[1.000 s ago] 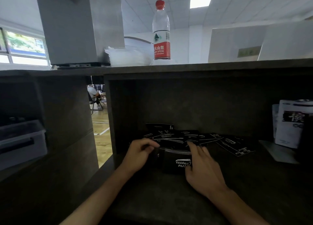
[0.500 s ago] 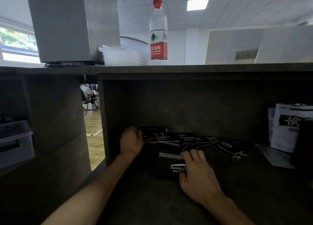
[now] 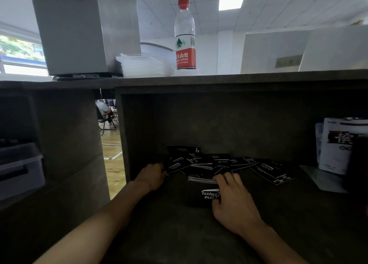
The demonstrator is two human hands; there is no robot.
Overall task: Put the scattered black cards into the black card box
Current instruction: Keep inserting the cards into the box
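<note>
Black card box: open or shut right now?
Open. White card edges show at the black card box's far end, where the right hand holds it.

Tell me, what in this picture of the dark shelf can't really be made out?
- Left hand, head view: fingertips lost in shadow at the pile's edge, so any grip is unclear.
- Black card box: right hand covers its right side.
- Scattered black cards: overlapping and dim; count and print unreadable.
- White booklet: cut off by the right edge.
</note>
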